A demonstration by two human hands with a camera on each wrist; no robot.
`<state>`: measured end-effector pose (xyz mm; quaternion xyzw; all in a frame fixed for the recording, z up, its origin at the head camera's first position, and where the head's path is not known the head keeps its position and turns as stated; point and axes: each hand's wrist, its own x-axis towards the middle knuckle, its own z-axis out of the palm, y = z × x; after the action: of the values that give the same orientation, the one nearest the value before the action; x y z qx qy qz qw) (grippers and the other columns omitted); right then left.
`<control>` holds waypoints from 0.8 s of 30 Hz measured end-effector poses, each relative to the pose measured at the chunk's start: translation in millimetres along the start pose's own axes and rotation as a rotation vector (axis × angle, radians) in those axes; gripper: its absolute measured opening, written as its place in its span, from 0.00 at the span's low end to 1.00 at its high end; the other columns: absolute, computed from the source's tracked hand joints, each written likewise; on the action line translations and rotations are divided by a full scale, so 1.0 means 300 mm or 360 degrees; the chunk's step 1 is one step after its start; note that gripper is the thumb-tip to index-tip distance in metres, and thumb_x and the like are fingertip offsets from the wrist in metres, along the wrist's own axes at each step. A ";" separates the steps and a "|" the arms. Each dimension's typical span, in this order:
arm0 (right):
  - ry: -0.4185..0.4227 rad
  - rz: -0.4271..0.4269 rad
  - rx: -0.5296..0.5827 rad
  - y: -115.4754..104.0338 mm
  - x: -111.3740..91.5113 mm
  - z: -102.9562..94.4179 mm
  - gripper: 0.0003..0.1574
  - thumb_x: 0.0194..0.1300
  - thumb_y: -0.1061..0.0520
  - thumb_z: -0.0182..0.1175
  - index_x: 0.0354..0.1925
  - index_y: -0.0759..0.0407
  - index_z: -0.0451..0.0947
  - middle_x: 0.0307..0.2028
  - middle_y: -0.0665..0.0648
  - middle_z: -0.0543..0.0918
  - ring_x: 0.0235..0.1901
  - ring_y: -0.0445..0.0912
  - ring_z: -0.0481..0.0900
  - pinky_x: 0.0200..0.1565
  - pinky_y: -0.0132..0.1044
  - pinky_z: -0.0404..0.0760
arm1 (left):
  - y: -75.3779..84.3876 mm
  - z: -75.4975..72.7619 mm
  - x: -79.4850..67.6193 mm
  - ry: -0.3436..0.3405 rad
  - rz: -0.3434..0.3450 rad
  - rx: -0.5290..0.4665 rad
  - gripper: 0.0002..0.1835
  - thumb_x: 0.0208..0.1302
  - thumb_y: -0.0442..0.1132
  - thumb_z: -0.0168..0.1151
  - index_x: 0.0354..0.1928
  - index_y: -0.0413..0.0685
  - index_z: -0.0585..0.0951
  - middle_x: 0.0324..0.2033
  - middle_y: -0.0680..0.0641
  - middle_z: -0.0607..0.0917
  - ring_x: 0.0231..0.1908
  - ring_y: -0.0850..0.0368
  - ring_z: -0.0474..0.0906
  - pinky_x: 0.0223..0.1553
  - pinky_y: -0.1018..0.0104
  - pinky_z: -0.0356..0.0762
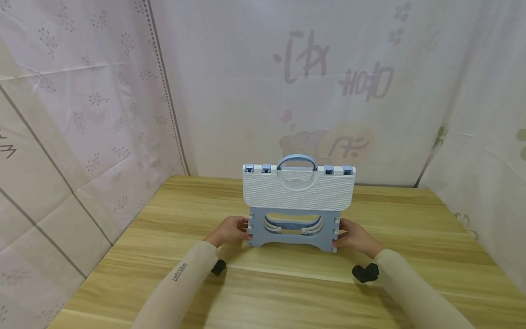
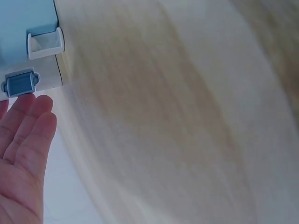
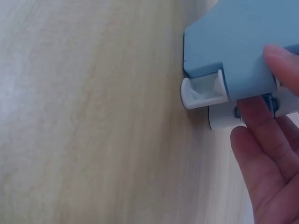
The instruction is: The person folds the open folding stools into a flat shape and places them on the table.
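A folded step stool [image 1: 293,226], blue and white, stands on the wooden table with its arched handle up. Its white textured seat panel [image 1: 328,192] hangs over the upper front of the blue legs. My left hand [image 1: 233,229] holds the stool's left side low down, and in the left wrist view its fingers [image 2: 35,135] meet the stool's edge; the thumb is out of that view. On the opposite side my right hand [image 1: 356,236] grips the edge, the thumb [image 3: 285,67] on the blue face and the fingers on the side and behind.
Dark straps [image 1: 365,273] show under both wrists. The wooden table [image 1: 263,297] extends around the stool. Pale printed curtains [image 1: 230,91] hang behind the table and along its sides.
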<state>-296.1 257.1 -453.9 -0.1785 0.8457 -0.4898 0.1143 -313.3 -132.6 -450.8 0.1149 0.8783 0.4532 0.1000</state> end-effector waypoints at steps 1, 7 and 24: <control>0.0003 -0.0003 0.0000 0.002 0.002 0.000 0.47 0.54 0.67 0.68 0.65 0.81 0.55 0.54 0.80 0.73 0.47 0.64 0.80 0.47 0.50 0.81 | -0.003 0.000 0.001 0.0002 -0.0004 -0.0002 0.26 0.52 0.27 0.72 0.55 0.30 0.77 0.51 0.34 0.82 0.52 0.42 0.80 0.53 0.56 0.78; 0.0006 -0.0014 0.0004 0.013 0.008 -0.001 0.46 0.55 0.67 0.68 0.65 0.81 0.56 0.54 0.79 0.73 0.47 0.63 0.80 0.47 0.50 0.81 | -0.012 0.002 0.007 0.0001 -0.0011 -0.0025 0.25 0.52 0.26 0.72 0.55 0.30 0.77 0.51 0.34 0.82 0.51 0.42 0.80 0.53 0.56 0.78; 0.0032 -0.0025 0.0038 0.011 0.005 0.005 0.43 0.55 0.67 0.68 0.63 0.82 0.58 0.54 0.79 0.74 0.48 0.64 0.80 0.49 0.49 0.81 | -0.007 0.004 0.003 0.0009 -0.0001 -0.0068 0.23 0.53 0.26 0.71 0.52 0.29 0.78 0.49 0.34 0.84 0.50 0.42 0.81 0.50 0.57 0.79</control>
<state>-297.5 256.7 -457.6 -0.1788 0.8394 -0.5026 0.1041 -314.2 -132.6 -453.2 0.1111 0.8687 0.4721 0.1002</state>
